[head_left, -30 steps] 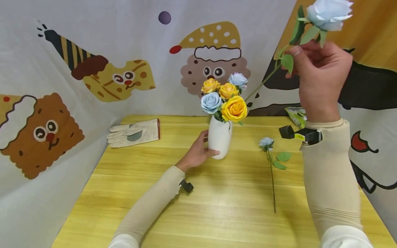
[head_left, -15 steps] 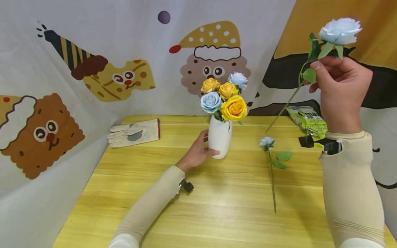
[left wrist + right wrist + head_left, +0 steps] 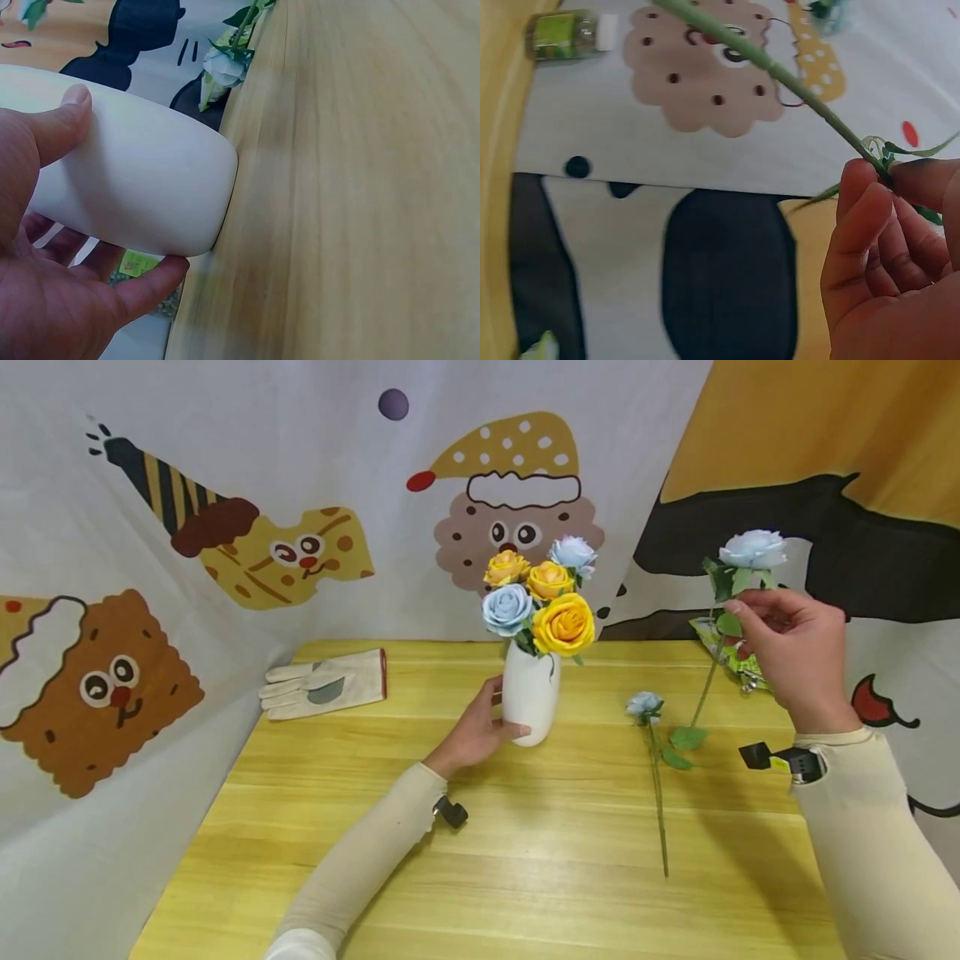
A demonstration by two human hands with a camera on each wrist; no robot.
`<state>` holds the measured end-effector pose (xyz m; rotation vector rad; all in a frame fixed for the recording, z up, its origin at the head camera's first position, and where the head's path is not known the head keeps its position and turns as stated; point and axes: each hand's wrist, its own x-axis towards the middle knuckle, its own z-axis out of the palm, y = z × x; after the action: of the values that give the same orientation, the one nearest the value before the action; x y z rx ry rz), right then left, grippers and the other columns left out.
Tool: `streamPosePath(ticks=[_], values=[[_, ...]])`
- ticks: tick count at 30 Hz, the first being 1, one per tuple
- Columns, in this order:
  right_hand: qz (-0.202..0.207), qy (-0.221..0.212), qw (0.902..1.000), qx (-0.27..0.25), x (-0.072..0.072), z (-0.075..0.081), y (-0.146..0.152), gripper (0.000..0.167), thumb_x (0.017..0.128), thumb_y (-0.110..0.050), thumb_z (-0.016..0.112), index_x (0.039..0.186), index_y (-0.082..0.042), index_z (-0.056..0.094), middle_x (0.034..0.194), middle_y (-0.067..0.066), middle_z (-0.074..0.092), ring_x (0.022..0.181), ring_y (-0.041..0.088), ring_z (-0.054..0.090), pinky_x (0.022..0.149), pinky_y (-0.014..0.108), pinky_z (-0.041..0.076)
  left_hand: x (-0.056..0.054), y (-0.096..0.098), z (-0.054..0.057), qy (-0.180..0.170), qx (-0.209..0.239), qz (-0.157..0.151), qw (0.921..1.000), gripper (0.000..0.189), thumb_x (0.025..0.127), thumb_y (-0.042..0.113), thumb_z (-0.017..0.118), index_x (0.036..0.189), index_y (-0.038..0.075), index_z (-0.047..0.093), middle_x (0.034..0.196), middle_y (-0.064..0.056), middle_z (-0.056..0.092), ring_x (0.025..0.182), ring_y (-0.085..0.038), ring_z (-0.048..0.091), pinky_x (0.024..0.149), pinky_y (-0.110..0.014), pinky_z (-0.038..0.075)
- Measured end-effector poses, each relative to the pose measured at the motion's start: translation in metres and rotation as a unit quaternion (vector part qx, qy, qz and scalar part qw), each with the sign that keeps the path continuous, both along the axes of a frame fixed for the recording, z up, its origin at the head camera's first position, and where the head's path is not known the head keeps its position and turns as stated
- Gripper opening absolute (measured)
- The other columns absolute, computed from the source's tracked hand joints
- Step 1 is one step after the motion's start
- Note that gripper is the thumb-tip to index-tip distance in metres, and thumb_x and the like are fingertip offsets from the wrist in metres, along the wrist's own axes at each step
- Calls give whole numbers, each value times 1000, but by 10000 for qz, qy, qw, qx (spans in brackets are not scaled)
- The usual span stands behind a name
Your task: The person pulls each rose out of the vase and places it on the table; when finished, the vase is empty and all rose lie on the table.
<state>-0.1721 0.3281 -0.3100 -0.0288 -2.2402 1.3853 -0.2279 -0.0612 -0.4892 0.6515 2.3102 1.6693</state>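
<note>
My left hand (image 3: 474, 733) grips the lower part of a white vase (image 3: 531, 693) standing on the table. In the left wrist view, the thumb and fingers lie on opposite sides of the vase (image 3: 150, 172). Yellow roses (image 3: 564, 623) and light blue roses (image 3: 507, 609) fill its mouth. To the right, my right hand (image 3: 802, 647) pinches a pale blue rose (image 3: 752, 550) just below its bloom, the stem slanting down toward the table. The right wrist view shows thumb and fingertips on the green stem (image 3: 802, 90). Another pale blue rose (image 3: 645, 706) lies below it on the table.
A white work glove (image 3: 326, 683) with a red cuff edge lies at the back left. Partly behind the right hand is a green packet (image 3: 707, 631). A small jar (image 3: 562, 36) with a green label shows in the right wrist view. A printed cloth (image 3: 405, 568) hangs behind the table.
My right hand has moved first right, then down and slightly back left with the pale blue rose. Its stem end has left the bouquet's side. The left hand and vase stay put.
</note>
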Motion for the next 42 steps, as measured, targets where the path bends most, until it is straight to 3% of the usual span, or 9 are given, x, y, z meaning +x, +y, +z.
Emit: streamPosePath(ticks=[10,18,21,25,29,34,42], values=[[94,-845,9951,498,9,-52,10,38,103,-25,71,128,3,70,96,-34,65,64,-2,70,52,17,57,0,0,0,-5,19,-8,10000,93,93,29,84,164,15,26,163,-13,40,148,-33,46,112,-48,56],[661,-1463,9836,823,16,-101,17,37,108,-24,64,130,6,69,98,-36,61,68,4,73,53,25,59,0,-1,0,-25,62,-33,10000,93,93,28,84,164,14,26,163,-14,40,148,-35,46,112,-50,55],[849,-1693,9786,805,17,-116,20,36,109,-20,62,132,6,68,101,-29,63,71,9,75,56,28,61,0,-1,-1,-9,63,-22,10000,92,93,28,84,164,14,26,162,-14,41,148,-34,46,112,-49,55],[958,-2044,9706,833,19,-132,23,35,110,-12,56,138,7,63,113,-1,69,75,13,75,60,31,63,0,-1,0,-22,78,-34,10000,91,94,27,83,163,14,27,163,-13,40,148,-32,46,113,-48,55],[975,-2243,9656,880,20,-143,25,37,110,-10,53,141,8,60,115,20,67,76,13,75,60,32,63,-1,0,0,-53,62,-18,10000,91,93,25,84,164,14,26,163,-13,40,149,-32,45,113,-49,55],[955,-2570,9576,881,16,-153,28,38,110,-12,51,141,10,59,111,24,67,76,11,74,61,33,64,0,-1,-1,-58,34,16,10000,92,93,26,84,164,14,25,164,-14,39,149,-34,44,113,-49,55],[1138,-3135,9408,613,13,-168,36,41,109,-4,44,145,14,51,128,33,62,80,11,73,65,32,64,1,-1,-1,-52,57,-22,10000,92,94,28,84,164,14,26,163,-13,40,149,-33,46,112,-47,55]])
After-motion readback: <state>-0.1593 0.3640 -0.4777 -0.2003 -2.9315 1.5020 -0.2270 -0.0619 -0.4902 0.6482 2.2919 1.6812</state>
